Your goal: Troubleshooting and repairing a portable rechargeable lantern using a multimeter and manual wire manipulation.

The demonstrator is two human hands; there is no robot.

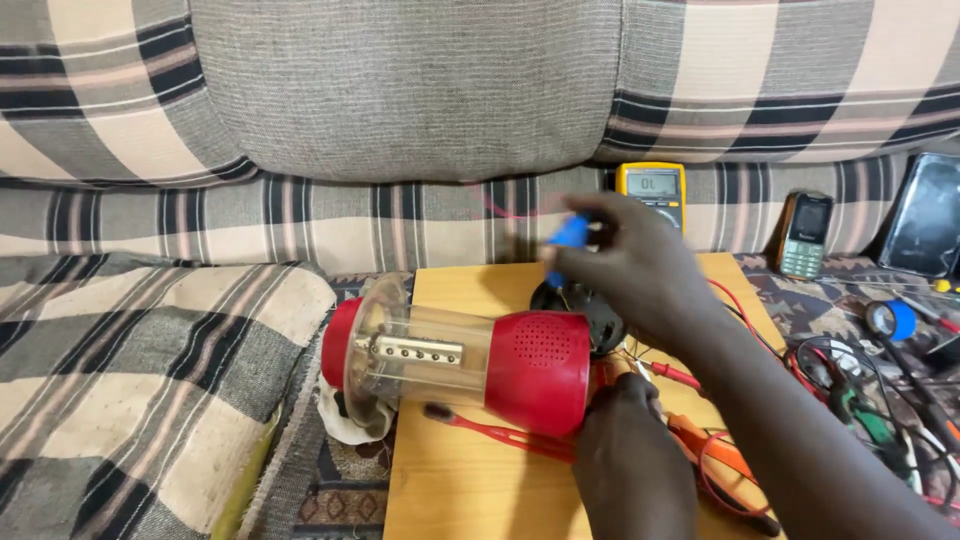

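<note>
A red lantern with a clear middle lies on its side across the wooden surface. At its four o'clock the left hand rests against its red base. At its one o'clock the right hand pinches a small blue part. A yellow multimeter stands at the surface's twelve o'clock edge, against the checked sofa.

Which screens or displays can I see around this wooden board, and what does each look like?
Multimeter: behind the wooden board, against the sofa; yellow case, small grey display.
Mobile phone: right of the multimeter, leaning on the sofa; upright, dark screen over a keypad.
Tablet: far right, propped up; dark glossy screen, unlit.
</note>
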